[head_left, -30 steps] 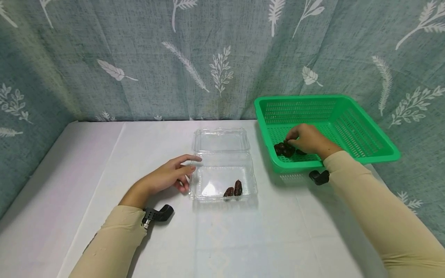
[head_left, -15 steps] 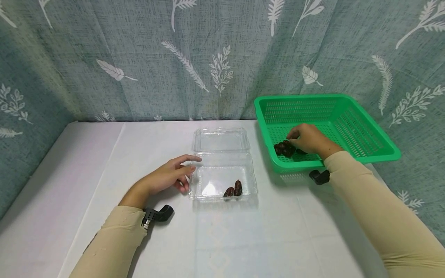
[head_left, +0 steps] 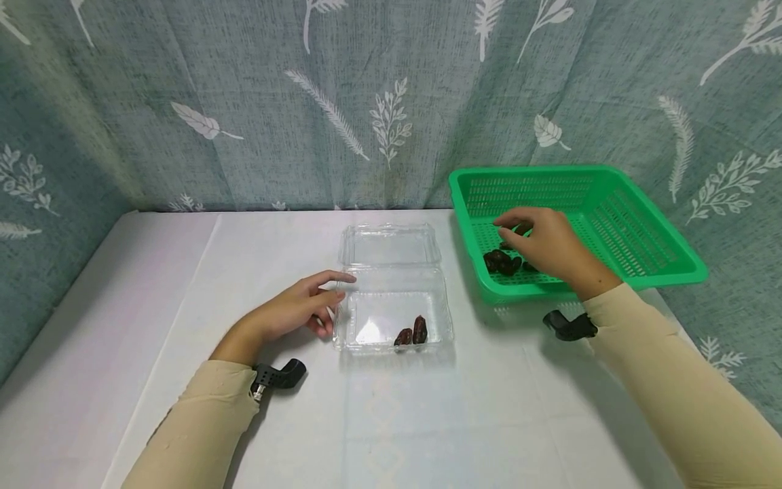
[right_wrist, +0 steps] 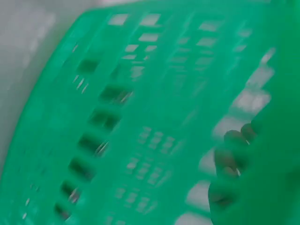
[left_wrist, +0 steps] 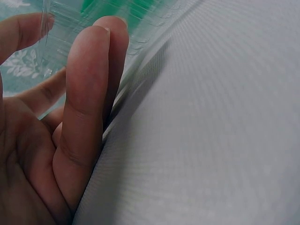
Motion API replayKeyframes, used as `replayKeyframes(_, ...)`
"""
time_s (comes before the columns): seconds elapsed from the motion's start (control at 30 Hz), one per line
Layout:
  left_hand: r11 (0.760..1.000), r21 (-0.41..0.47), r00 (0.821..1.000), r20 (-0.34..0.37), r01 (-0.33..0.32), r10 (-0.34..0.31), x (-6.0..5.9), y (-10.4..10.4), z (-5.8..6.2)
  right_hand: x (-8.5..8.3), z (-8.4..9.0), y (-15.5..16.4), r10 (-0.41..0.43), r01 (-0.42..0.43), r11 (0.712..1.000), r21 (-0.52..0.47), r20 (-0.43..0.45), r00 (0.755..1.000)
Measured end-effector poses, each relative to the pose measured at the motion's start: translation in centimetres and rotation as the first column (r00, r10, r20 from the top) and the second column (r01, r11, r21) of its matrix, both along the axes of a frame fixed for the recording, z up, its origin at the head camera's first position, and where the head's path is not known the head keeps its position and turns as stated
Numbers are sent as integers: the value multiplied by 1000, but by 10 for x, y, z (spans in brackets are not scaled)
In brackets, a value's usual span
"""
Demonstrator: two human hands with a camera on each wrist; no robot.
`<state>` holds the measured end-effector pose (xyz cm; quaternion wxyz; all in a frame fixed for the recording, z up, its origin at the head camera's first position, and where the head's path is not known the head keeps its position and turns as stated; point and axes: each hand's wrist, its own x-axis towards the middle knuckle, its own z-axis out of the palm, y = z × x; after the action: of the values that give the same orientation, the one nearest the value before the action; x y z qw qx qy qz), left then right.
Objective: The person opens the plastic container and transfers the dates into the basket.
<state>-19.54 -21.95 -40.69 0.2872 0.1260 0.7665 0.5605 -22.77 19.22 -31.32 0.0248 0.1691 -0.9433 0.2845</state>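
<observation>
My left hand (head_left: 299, 307) rests at the left side of a clear plastic clamshell box (head_left: 442, 299), its fingers fairly straight, one reaching over the rim. In the left wrist view the fingers (left_wrist: 86, 89) overlap the clear wall (left_wrist: 63, 28). Two wrinkled brown dates (head_left: 419, 330) lie in the box's near right corner. My right hand (head_left: 546, 241) is over the green basket (head_left: 623, 204), with thumb and fingers bent around a dark date (head_left: 522, 229) partly hidden between them. More dates (head_left: 502, 262) are heaped below in the basket's near left corner.
The box's lid (head_left: 389, 244) lies folded back flat behind its base. A white cloth (head_left: 391, 421) covers the table. Patterned curtain (head_left: 256, 122) hangs along the back and left. The basket's wall (right_wrist: 117, 140) fills the right wrist view, blurred.
My right hand has lifted slightly from the heap of dates, its wrist shifting right, and thumb and forefinger now stand further apart. The left hand and the box stay put.
</observation>
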Motion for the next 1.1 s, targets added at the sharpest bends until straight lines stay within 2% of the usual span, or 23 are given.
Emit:
replayKeyframes(0.2, 1000, -3, 1000, -1, -7, 7, 0, -1, 0, 19, 4, -23, 93, -102, 992, -78, -112, 989)
replayKeyframes(0.37, 1000, -2, 1000, 0, -5, 5, 0, -2, -1, 32, 3, -42, 171, -190, 972, -139, -141, 975)
replayKeyframes(0.67, 1000, -14, 1000, -7, -7, 7, 0, -3, -1, 43, -7, -75, 300, -297, 938, -179, -11, 954)
replayKeyframes(1.0, 1000, -13, 1000, 7, -10, 10, -1, -1, -1, 44, -22, -103, 443, -434, 883, -180, 10, 897)
replayKeyframes(1.1, 1000, -8, 1000, 10, -9, 9, -1, 1, -1, 43, -24, -108, 461, -450, 878, -164, 40, 886)
